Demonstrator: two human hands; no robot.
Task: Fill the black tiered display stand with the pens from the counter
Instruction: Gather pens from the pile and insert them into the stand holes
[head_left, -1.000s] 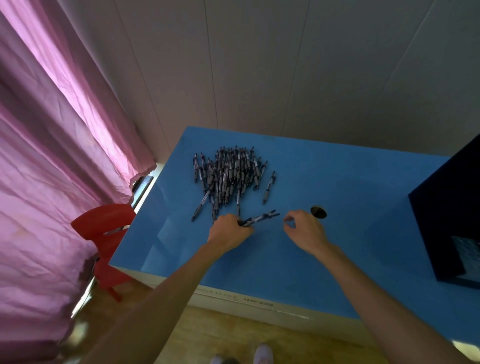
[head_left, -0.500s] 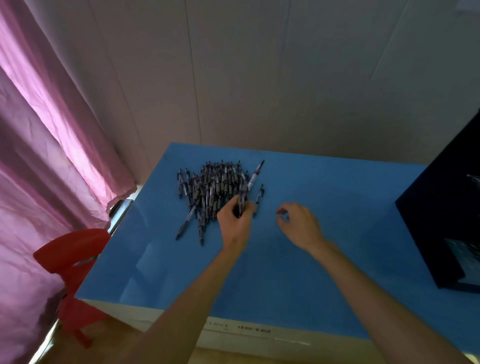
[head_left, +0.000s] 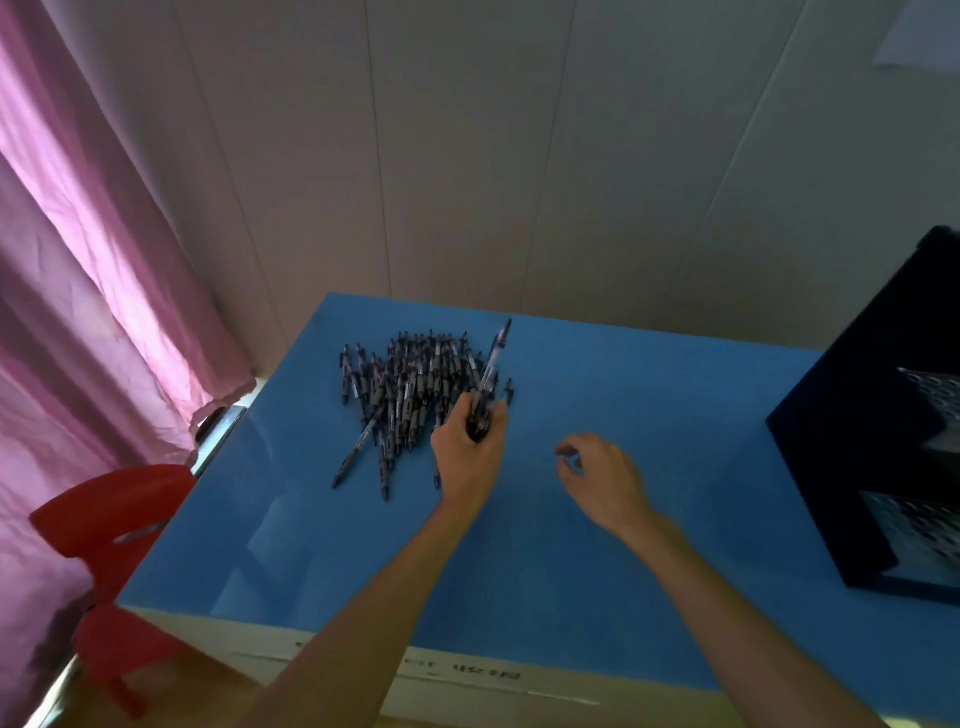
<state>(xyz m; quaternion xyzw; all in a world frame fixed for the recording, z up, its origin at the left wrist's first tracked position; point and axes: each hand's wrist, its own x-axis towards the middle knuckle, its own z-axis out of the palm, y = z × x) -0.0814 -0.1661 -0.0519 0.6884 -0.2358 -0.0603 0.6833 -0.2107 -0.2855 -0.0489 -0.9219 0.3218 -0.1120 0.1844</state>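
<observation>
The left hand (head_left: 467, 457) is over the blue bench (head_left: 597, 545), at the near right edge of the pile of pens (head_left: 410, 384). Its grip is closed round a small bundle of pens (head_left: 488, 384); the fingers curl round the lower ends, and the longest one sticks up and away, slanting a little to the right, its tip above the pile's far right corner. How many pens are in the bundle cannot be told, since they blur together.

The right hand (head_left: 597, 473) hovers just over the bench, near the left hand but apart from it. Its fingers are loosely curled, thumb and forefinger close together, and its grip holds nothing.

The pile lies on the far left part of the bench, most pens pointing roughly away from the person, packed and overlapping. A few stragglers lie at the near side: one slants out toward the near left, and one lies alone just right of the held bundle.

The black stand (head_left: 841, 431) sits at the right edge of the bench, well apart from the pile and cut off by the frame. Two pale perforated tiers show in its open side; whether any pens are in them cannot be told.

A pink curtain (head_left: 78, 260) hangs on the left, with a red chair (head_left: 114, 519) beneath it beside the bench. A pale panelled wall (head_left: 519, 156) rises behind.
</observation>
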